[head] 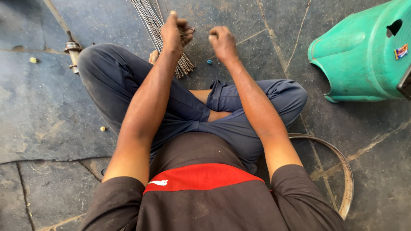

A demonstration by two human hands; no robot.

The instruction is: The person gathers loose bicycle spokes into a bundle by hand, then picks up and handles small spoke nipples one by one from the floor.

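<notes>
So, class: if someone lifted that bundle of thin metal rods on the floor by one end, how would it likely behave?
The metal rods look long and thin, so the bundle would probably sag and fan apart, since nothing visibly ties it. Being round, loose ones may roll on the floor. The left hand rests right over them.

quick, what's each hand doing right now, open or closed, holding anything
Left hand: closed, gripping the bundle of thin metal rods.
Right hand: closed in a loose fist; what it holds cannot be told.
</notes>
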